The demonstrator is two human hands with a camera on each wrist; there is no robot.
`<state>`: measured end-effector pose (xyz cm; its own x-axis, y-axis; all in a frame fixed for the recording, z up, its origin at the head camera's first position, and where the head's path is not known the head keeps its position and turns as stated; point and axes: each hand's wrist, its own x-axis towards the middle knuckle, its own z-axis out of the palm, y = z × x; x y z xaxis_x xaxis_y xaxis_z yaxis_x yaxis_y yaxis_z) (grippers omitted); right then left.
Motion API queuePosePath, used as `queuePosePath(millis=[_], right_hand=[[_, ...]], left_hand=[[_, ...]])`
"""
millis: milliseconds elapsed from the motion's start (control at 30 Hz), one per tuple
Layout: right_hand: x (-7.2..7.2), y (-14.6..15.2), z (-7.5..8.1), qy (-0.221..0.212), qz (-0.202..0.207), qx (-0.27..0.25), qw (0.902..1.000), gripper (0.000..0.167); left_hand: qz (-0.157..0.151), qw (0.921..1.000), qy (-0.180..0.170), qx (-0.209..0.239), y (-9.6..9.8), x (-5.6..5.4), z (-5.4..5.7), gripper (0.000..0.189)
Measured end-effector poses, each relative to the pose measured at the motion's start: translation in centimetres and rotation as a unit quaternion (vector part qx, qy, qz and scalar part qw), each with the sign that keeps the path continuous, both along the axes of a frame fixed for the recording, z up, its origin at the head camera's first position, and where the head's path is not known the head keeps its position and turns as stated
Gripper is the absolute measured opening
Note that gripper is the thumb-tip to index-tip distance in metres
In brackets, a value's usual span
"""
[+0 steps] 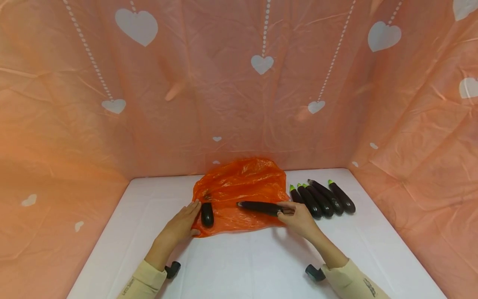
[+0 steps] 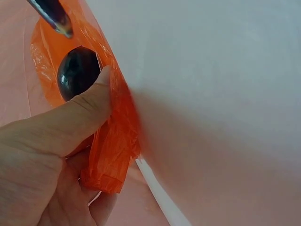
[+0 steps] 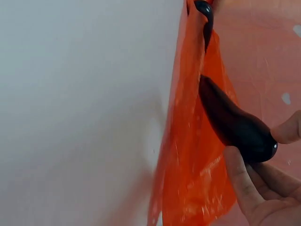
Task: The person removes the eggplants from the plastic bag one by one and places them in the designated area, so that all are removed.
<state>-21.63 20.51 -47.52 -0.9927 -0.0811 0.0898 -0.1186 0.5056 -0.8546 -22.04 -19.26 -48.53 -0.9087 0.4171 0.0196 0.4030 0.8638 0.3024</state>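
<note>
An orange plastic bag [image 1: 242, 182] lies crumpled toward the back of the white table. At its left edge my left hand [image 1: 181, 224] pinches the plastic, thumb on one side and fingers behind, as the left wrist view shows. Beside those fingers one dark eggplant [image 1: 207, 215] sits at the bag, its stem end hard to make out. My right hand [image 1: 300, 218] grips a second eggplant [image 1: 259, 207] by its rounded end, with the narrow tip pointing left over the bag. In the right wrist view, thumb and fingers hold this eggplant [image 3: 237, 125] from opposite sides.
Several eggplants [image 1: 323, 199] with green stem ends lie side by side on the table, right of the bag. The white table [image 1: 239, 265] stretches in front. Pink cloth [image 1: 231, 91] with white hearts hangs behind and along both sides.
</note>
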Motion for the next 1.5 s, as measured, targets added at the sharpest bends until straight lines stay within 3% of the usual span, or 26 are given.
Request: queuePosePath(millis=[500,900,1200,1500], right_hand=[[1.2,4.7,1.9,0.003,0.011,-0.037,0.9993,0.038],[1.1,8.8,3.1,0.02,-0.021,-0.029,0.9992,0.043],[0.9,11.5,3.7,0.028,-0.061,0.007,0.9977,0.046],[-0.1,14.5,2.9,0.028,-0.13,-0.012,0.991,0.049]], left_hand=[[-0.003,0.9999,0.008,-0.009,-0.1,-0.1,-0.1,0.091],[-0.01,0.9997,0.016,-0.015,-0.1,-0.2,-0.2,0.09],[-0.003,0.9999,0.009,-0.013,0.0,-0.3,-0.2,0.091],[-0.004,0.9999,0.01,-0.011,0.1,-0.2,-0.2,0.09]])
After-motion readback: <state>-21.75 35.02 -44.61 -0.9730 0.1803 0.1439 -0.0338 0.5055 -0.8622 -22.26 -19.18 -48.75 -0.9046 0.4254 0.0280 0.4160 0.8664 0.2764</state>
